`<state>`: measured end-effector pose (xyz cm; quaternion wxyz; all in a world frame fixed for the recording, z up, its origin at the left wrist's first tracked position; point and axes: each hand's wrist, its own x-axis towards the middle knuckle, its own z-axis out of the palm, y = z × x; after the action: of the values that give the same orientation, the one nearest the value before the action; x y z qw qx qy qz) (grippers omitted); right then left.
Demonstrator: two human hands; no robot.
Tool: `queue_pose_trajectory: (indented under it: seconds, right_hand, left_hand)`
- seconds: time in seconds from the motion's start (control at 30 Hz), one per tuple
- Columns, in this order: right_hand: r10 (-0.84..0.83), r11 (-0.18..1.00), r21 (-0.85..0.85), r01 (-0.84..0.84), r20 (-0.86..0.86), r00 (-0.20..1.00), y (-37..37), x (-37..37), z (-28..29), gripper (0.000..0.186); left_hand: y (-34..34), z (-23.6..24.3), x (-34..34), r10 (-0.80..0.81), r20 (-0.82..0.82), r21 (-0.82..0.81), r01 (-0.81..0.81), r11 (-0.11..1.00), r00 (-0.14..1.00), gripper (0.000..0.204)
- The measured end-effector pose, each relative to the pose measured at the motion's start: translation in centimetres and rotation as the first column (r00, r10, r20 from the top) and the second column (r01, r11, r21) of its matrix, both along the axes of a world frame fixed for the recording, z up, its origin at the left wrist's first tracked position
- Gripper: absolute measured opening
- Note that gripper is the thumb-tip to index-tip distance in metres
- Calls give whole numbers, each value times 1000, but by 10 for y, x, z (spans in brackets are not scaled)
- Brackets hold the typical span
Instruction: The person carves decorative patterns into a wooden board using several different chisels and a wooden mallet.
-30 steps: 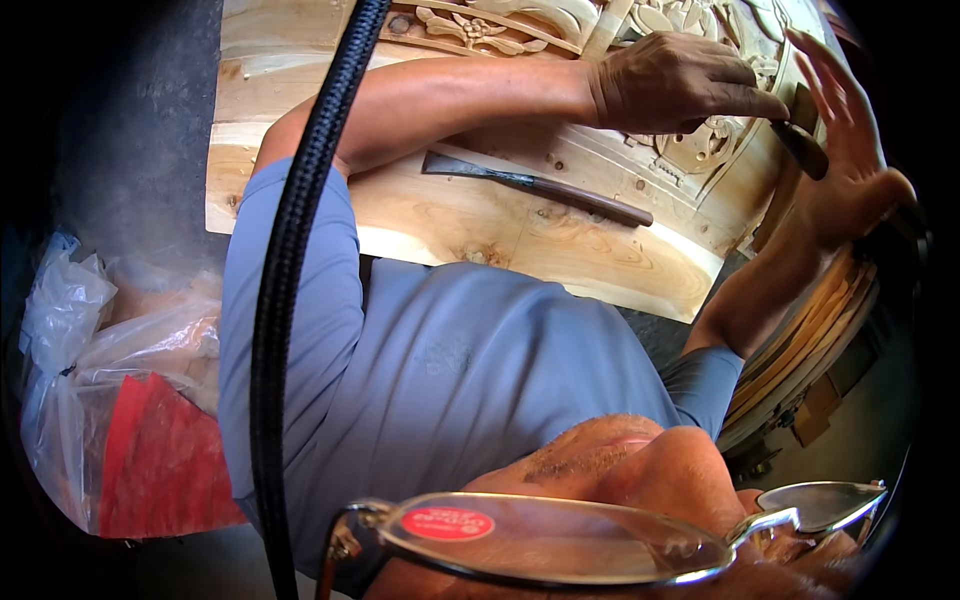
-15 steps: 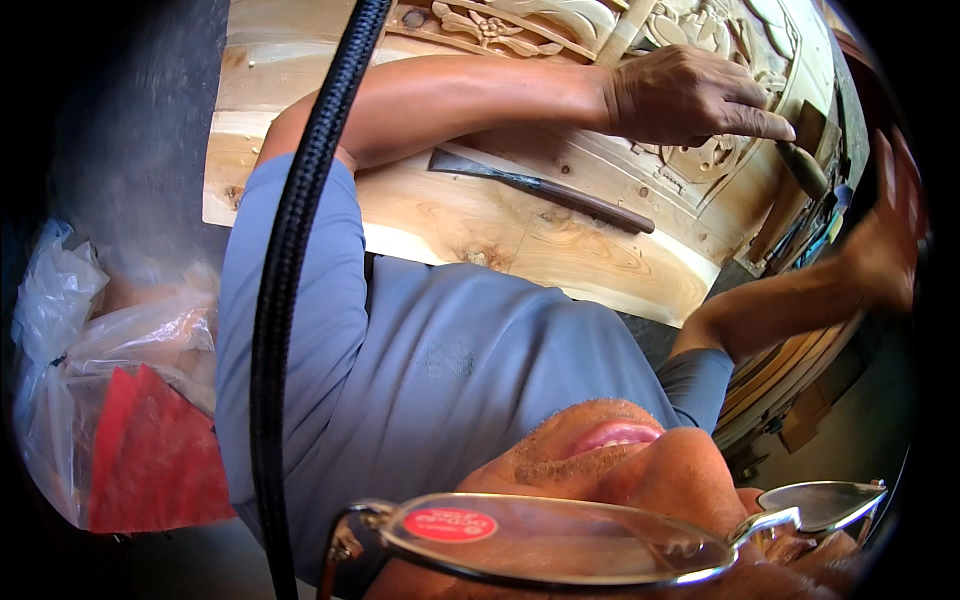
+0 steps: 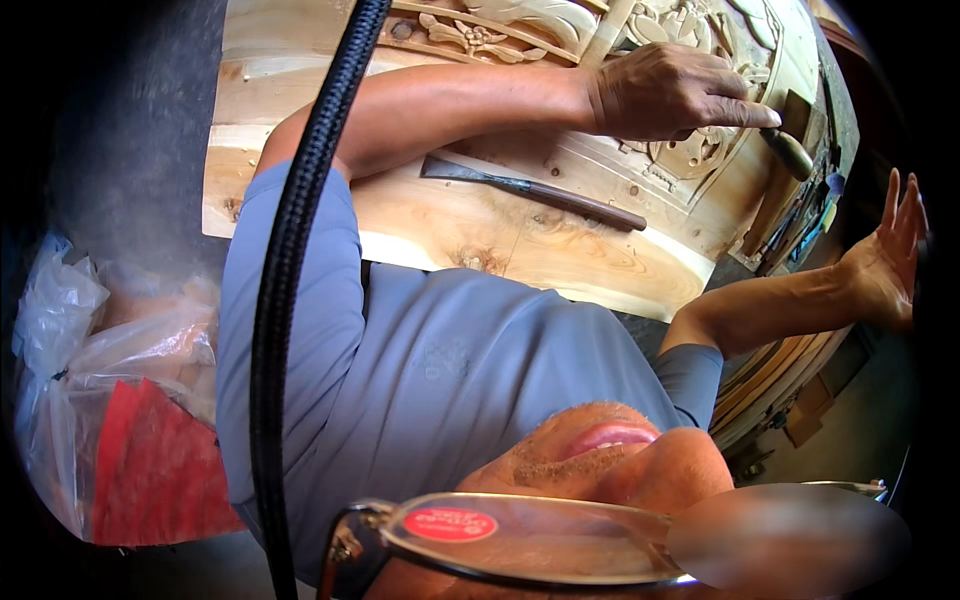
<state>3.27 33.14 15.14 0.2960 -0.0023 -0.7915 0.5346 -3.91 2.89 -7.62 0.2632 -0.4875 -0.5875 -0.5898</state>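
My left hand [image 3: 665, 95] is over a pale wooden panel [image 3: 480, 230] with raised carving [image 3: 690, 150]. Its index finger is stretched out, and the other fingers curl under the palm. What they hold, if anything, is hidden. Just beyond the fingertip is a dark rounded tool handle [image 3: 790, 155]; I cannot tell whether the hand touches it. A flat chisel [image 3: 560, 198] with a brown wooden handle lies on the bare wood, its blade below my left forearm. My right hand [image 3: 890, 250] is raised at the far right, fingers spread, holding nothing.
Several thin tools [image 3: 800, 235] lie beside the panel's right edge. A clear plastic bag [image 3: 60, 310] and a red piece [image 3: 160, 470] are at the left. A black braided cable [image 3: 310, 200] crosses the view. Stacked boards [image 3: 770, 385] are at the lower right.
My right hand, blurred before, now shows clearly with spread fingers. The left hand, panel and chisel appear slightly farther left in the view.
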Motion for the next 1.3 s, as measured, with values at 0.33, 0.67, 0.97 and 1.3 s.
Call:
queue_pose_trajectory:
  seconds: [0.33, 0.67, 0.97, 1.3]
  right_hand:
    - [-920, 206, 928, 310, 75, 385, -67, 57, -80, 78]
    - [-649, 707, 636, 310, 409, 641, -50, 84, -147, 69]
    - [-411, 891, -124, 437, 187, 892, -54, 103, -125, 42]
    - [-476, 879, 12, 477, 72, 876, -172, 85, -91, 54]
  left_hand:
    - [-6, 4, -1, -31, 24, -36, 32, 999, 999, 54]
    - [-2, 4, -2, -8, -21, -55, 6, 998, 1000, 58]
    - [-5, 6, -1, -15, -9, -67, 14, 998, 1000, 58]
    - [-2, 2, 0, -39, 25, -5, 40, 999, 999, 56]
